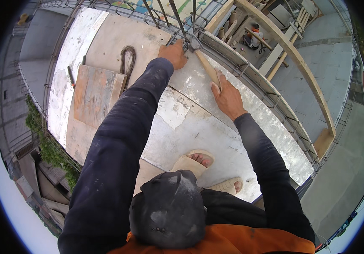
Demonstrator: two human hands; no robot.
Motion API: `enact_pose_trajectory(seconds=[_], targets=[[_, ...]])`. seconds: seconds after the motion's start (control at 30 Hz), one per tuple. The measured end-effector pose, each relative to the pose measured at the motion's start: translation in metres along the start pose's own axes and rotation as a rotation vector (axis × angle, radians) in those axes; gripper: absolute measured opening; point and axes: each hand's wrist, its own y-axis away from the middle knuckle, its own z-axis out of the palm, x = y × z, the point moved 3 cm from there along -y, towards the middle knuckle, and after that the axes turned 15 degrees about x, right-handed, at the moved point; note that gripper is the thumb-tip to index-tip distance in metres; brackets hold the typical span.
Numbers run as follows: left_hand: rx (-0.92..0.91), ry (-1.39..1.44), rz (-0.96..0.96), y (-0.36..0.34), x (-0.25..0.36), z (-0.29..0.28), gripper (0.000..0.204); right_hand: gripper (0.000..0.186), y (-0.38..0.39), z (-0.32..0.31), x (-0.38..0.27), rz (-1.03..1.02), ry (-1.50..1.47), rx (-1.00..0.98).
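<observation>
My left hand point(173, 54) grips a joint of the steel rebar cage point(177, 23) at the far edge of the plywood deck point(190, 122). My right hand point(226, 96) is closed around the wooden handle of a hammer point(206, 65), whose metal head rests against the same rebar joint beside my left hand. Both forearms are in dark sleeves. My feet in pale sandals point(192, 161) stand on the deck below my hands.
A coil of thin tie wire point(127, 59) lies by a loose wooden board point(94, 95) at the left. A rebar beam cage point(271, 101) runs along the deck's right edge. Beyond it is a drop to a lower level, where a person point(254, 36) crouches among timber.
</observation>
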Motion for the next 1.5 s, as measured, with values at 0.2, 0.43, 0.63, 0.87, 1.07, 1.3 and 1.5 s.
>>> enact_pose_trajectory(seconds=[0.2, 0.43, 0.63, 0.87, 1.07, 1.3, 1.5], targets=[[-0.029, -0.062, -0.007, -0.002, 0.003, -0.003, 0.078, 0.064, 0.007, -0.043, -0.046, -0.188, -0.358, 0.424], [-0.034, -0.055, -0.007, 0.0, 0.007, -0.006, 0.072, 0.063, 0.0, -0.016, -0.002, -0.051, 0.025, 0.016], [-0.023, -0.064, 0.021, -0.002, 0.0, -0.008, 0.078, 0.055, 0.001, -0.009, -0.008, -0.038, 0.07, 0.069], [-0.032, -0.039, 0.048, -0.012, -0.008, 0.011, 0.078, 0.052, 0.062, -0.045, 0.033, 0.098, -0.024, 0.023], [0.076, -0.047, 0.061, -0.032, -0.045, 0.028, 0.075, 0.051, 0.205, -0.093, 0.112, 0.183, 0.042, -0.005], [-0.024, -0.047, 0.207, -0.053, -0.057, 0.057, 0.072, 0.054, 0.284, -0.069, 0.139, 0.251, 0.073, 0.1], [0.178, -0.1, 0.233, -0.062, -0.079, 0.038, 0.075, 0.094, 0.233, -0.079, 0.175, 0.318, 0.429, 0.464]])
